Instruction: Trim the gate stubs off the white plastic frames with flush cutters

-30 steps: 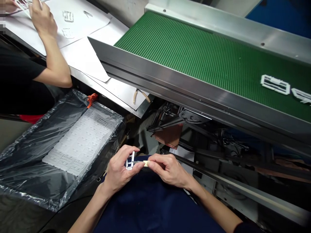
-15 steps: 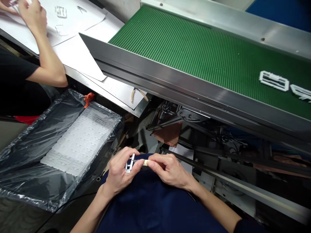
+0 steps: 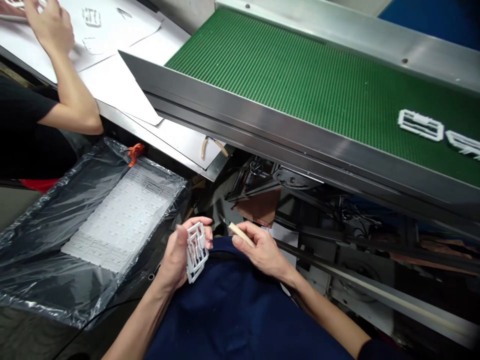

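Note:
In my left hand (image 3: 176, 257) rests a white plastic frame with slotted openings (image 3: 197, 252), tilted up between thumb and curled fingers. My right hand (image 3: 264, 250) grips a small knife by its pale handle (image 3: 241, 234); the thin blade points up and left, blurred, apart from the frame. Both hands are above my dark blue apron, in front of the conveyor. Two more white plastic frames (image 3: 420, 125) lie at the right on the green conveyor belt (image 3: 285, 70).
A bin lined with clear plastic (image 3: 33, 260) holds stacked white parts (image 3: 116, 217), with an orange clamp (image 3: 135, 154) on its rim. Pliers (image 3: 213, 145) lie on the table corner. At upper left a co-worker's hand (image 3: 50, 25) handles a white part. A metal rail (image 3: 255, 117) edges the conveyor.
My right hand has drawn the knife away from the white frame and tipped it upward. My left hand has turned the frame so its broad face shows.

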Demonstrator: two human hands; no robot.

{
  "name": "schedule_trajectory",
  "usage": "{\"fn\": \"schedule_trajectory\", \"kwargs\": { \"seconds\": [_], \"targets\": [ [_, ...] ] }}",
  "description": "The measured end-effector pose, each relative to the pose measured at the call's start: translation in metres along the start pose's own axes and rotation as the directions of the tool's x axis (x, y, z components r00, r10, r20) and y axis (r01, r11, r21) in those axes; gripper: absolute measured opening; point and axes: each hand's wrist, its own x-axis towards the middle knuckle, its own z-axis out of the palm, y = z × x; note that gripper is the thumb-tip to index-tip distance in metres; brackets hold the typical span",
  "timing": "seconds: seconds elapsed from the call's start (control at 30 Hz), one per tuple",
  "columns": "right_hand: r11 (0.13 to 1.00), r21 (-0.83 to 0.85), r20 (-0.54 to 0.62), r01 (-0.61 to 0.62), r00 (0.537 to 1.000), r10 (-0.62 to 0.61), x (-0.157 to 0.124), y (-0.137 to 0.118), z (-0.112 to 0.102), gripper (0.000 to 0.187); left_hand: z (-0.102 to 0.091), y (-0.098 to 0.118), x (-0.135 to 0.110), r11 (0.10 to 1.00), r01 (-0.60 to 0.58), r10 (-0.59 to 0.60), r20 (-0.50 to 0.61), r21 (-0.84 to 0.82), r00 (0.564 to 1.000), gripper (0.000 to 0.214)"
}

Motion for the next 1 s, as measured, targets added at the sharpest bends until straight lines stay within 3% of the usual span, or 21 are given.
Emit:
{"fn": "schedule_trajectory", "kwargs": {
  "seconds": [0.07,0.17,0.57,0.8,1.0],
  "targets": [
    [0.997,0.079,-0.023,-0.025,0.999,0.027,0.003,0.004,0.000,0.031,0.000,0.003,0.003,0.951,0.126,-0.119,0.042,-0.283,0.992,0.068],
    [0.983,0.171,-0.032,-0.064,0.997,0.071,0.007,0.008,0.000,0.035,-0.002,0.007,0.005,0.891,0.170,-0.160,0.057,-0.421,0.985,0.071],
    [0.894,0.430,-0.012,-0.126,0.989,0.145,0.012,0.017,0.010,0.041,-0.003,0.006,0.014,0.848,0.197,-0.195,0.055,-0.493,0.979,0.068],
    [0.876,0.462,0.000,-0.136,0.988,0.153,0.012,0.015,0.010,0.040,-0.006,0.011,0.022,0.811,0.223,-0.282,-0.026,-0.541,0.959,0.061],
    [0.881,0.453,-0.003,-0.138,0.988,0.156,0.013,0.014,0.011,0.040,-0.007,0.014,0.029,0.819,0.199,-0.278,-0.068,-0.538,0.958,0.058]
  ]
}}
